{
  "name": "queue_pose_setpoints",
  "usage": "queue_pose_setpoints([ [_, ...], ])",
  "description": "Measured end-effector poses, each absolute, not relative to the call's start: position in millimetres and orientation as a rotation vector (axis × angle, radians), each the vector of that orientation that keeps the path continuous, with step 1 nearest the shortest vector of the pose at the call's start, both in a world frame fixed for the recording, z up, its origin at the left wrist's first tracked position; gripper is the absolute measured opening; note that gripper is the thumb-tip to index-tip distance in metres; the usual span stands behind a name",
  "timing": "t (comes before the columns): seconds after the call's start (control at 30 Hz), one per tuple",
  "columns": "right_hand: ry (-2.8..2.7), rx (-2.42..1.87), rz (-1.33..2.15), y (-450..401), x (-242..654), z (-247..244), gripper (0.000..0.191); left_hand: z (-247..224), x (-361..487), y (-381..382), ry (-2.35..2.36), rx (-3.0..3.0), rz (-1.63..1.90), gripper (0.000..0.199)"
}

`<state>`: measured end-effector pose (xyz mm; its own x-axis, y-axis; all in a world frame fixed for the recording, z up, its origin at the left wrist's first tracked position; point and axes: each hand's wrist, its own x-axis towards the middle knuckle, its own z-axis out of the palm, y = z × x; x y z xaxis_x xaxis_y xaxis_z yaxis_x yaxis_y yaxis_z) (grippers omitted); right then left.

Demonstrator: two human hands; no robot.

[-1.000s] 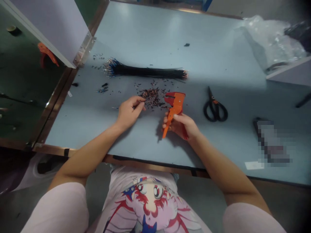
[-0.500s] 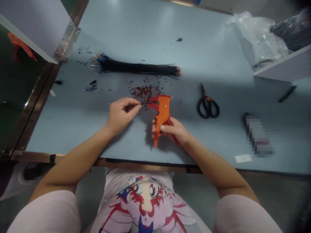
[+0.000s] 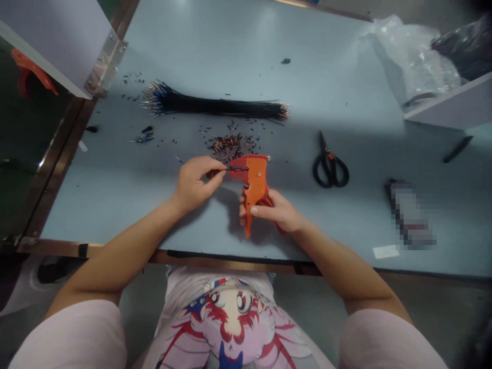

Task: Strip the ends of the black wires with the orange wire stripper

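Left hand (image 3: 195,182) grip is pinched closed on thin black wire (image 3: 235,168) at jaws of orange-and-red stripper (image 3: 257,182) above blue-grey bench (image 3: 346,220), right hand (image 3: 280,210) wraps handles; wire likely light, bendy, best held near tip.

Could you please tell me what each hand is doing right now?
Left hand: closed, pinching a thin black wire.
Right hand: closed around the orange wire stripper.

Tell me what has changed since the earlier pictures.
The right hand has brought the wire stripper leftward and nearer the person; its jaws now meet the wire in the left hand. No hold was visibly released. The wire bundle and scissors stayed put.
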<state>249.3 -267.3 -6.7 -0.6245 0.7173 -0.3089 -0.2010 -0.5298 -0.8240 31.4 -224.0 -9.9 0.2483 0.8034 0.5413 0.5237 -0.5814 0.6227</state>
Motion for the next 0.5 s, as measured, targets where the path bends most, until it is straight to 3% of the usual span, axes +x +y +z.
queue_pose_setpoints([
  [0.5,-1.169,-0.885,2.112,-270.5,247.9,-2.0,0.026,-3.6,28.5,-225.1,1.142,2.312,1.225,0.01],
])
